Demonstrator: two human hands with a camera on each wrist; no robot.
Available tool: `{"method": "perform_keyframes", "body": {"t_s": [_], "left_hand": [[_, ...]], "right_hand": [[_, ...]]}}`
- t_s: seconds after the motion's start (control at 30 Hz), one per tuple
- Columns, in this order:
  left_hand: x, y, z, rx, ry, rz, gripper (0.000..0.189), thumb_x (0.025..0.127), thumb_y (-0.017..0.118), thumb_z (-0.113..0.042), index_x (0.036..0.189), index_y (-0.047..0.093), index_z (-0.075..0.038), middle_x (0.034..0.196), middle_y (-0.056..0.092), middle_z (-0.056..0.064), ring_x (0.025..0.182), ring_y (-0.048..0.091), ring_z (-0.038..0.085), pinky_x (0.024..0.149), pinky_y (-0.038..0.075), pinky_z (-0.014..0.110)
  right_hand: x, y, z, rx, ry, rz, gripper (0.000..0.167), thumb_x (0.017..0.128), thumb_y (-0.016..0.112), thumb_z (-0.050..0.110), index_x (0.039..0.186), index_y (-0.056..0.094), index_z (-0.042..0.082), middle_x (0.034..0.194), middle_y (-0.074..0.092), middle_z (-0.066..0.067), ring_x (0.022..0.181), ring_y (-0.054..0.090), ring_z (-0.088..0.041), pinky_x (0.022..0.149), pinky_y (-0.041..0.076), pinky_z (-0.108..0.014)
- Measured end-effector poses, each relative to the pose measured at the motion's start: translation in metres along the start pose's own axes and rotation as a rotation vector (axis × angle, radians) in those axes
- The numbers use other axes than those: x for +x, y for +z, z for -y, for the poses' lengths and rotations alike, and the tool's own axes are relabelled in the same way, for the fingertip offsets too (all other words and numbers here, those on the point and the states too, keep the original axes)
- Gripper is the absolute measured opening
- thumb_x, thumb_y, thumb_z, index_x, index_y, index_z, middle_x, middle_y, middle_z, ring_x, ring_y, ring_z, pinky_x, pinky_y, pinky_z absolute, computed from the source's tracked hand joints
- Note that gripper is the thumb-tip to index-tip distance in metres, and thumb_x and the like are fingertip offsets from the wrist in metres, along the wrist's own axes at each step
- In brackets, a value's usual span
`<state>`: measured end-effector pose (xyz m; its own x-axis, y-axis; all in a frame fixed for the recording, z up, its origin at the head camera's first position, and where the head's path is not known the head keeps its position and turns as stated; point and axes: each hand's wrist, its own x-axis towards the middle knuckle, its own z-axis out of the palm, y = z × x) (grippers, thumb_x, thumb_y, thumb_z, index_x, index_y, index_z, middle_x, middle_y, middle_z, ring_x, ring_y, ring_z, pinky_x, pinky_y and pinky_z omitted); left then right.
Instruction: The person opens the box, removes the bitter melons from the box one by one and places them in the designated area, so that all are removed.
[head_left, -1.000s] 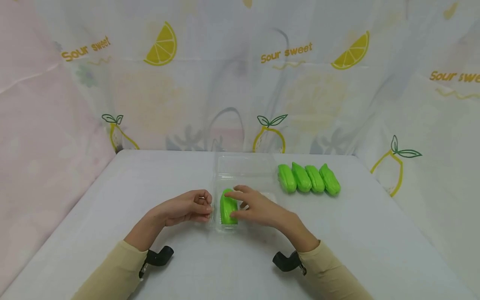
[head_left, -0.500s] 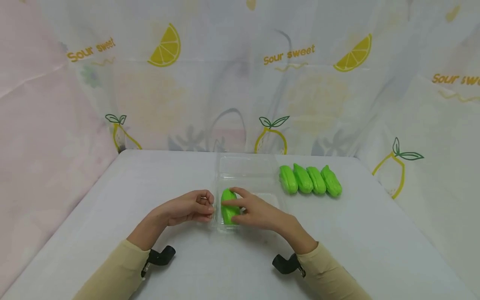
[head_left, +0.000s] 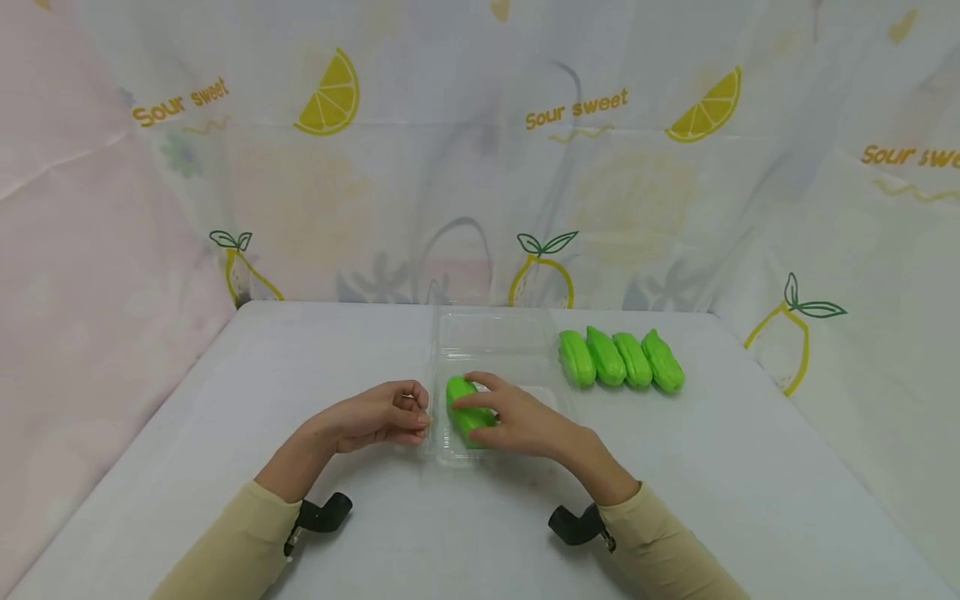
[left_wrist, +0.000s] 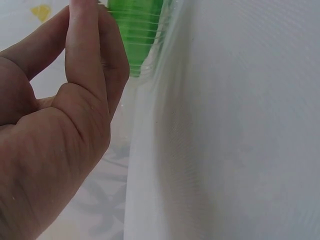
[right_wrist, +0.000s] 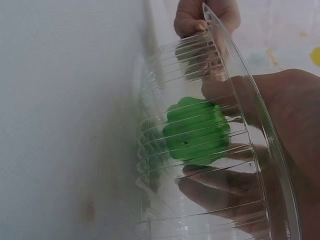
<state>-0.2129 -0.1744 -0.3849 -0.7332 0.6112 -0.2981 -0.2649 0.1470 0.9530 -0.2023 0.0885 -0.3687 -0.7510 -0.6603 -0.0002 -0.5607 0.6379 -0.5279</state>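
A clear plastic clamshell box [head_left: 453,461] lies opened out on the table, its lid towards the back. In its left part is a green ridged gourd-like vegetable [head_left: 461,392], slightly slanted. My right hand [head_left: 522,423] reaches over the box and holds this vegetable, thumb on the near part and fingers across the far part. Through the box wall in the right wrist view, the scalloped end of the vegetable [right_wrist: 194,131] shows between thumb and fingers. My left hand [head_left: 378,415] pinches the left rim of the box; its fingertips are partly hidden in the left wrist view.
Several similar green vegetables [head_left: 618,360] lie side by side on the white table [head_left: 337,333], right of the lid. A printed curtain [head_left: 480,150] hangs behind and at both sides. Each wrist carries a black camera mount [head_left: 326,512].
The vegetable in the box has shifted a little to the right and turned from straight to slanted under my right fingers. My left hand stays at the box rim.
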Motion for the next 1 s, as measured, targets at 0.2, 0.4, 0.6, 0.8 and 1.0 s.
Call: {"method": "perform_keyframes", "body": {"t_s": [0.2, 0.4, 0.6, 0.8, 1.0], "left_hand": [[0.001, 0.0, -0.001, -0.001, 0.0, 0.003, 0.027, 0.095, 0.064, -0.006, 0.111, 0.043, 0.001, 0.087, 0.057, 0.003, 0.08, 0.066, 0.011, 0.073, 0.06, 0.021], [0.001, 0.0, 0.0, 0.0, -0.003, -0.001, 0.026, 0.095, 0.065, -0.006, 0.11, 0.044, 0.0, 0.087, 0.057, 0.002, 0.08, 0.066, 0.011, 0.073, 0.06, 0.021], [0.001, 0.0, 0.0, 0.003, -0.007, -0.004, 0.023, 0.095, 0.063, -0.005, 0.108, 0.044, -0.002, 0.088, 0.057, 0.003, 0.081, 0.066, 0.011, 0.073, 0.06, 0.021], [0.001, -0.001, 0.0, 0.008, -0.005, -0.006, 0.024, 0.095, 0.064, -0.005, 0.108, 0.045, -0.002, 0.087, 0.057, 0.003, 0.081, 0.066, 0.011, 0.073, 0.061, 0.022], [0.001, -0.001, 0.0, 0.017, -0.004, -0.009, 0.024, 0.095, 0.064, -0.006, 0.108, 0.045, -0.002, 0.087, 0.056, 0.003, 0.081, 0.066, 0.011, 0.073, 0.061, 0.022]], "right_hand": [[-0.001, -0.002, -0.001, -0.025, -0.008, -0.028, 0.041, 0.089, 0.069, 0.021, 0.13, 0.066, 0.022, 0.156, 0.039, -0.007, 0.135, 0.049, -0.028, 0.106, 0.048, -0.044], [-0.002, -0.003, -0.003, -0.021, -0.01, -0.052, 0.043, 0.087, 0.067, 0.016, 0.129, 0.066, 0.021, 0.154, 0.042, -0.008, 0.132, 0.052, -0.028, 0.106, 0.048, -0.043], [-0.002, -0.006, -0.005, -0.009, -0.023, -0.065, 0.043, 0.086, 0.064, 0.013, 0.129, 0.066, 0.021, 0.151, 0.045, -0.009, 0.131, 0.053, -0.027, 0.106, 0.048, -0.044], [-0.003, -0.011, -0.007, -0.003, -0.015, -0.101, 0.048, 0.085, 0.062, 0.01, 0.132, 0.063, 0.019, 0.15, 0.047, -0.012, 0.131, 0.053, -0.029, 0.106, 0.048, -0.045], [-0.004, -0.013, -0.009, -0.023, -0.004, -0.115, 0.048, 0.085, 0.062, 0.011, 0.133, 0.062, 0.017, 0.149, 0.048, -0.013, 0.13, 0.054, -0.029, 0.106, 0.048, -0.047]]}}
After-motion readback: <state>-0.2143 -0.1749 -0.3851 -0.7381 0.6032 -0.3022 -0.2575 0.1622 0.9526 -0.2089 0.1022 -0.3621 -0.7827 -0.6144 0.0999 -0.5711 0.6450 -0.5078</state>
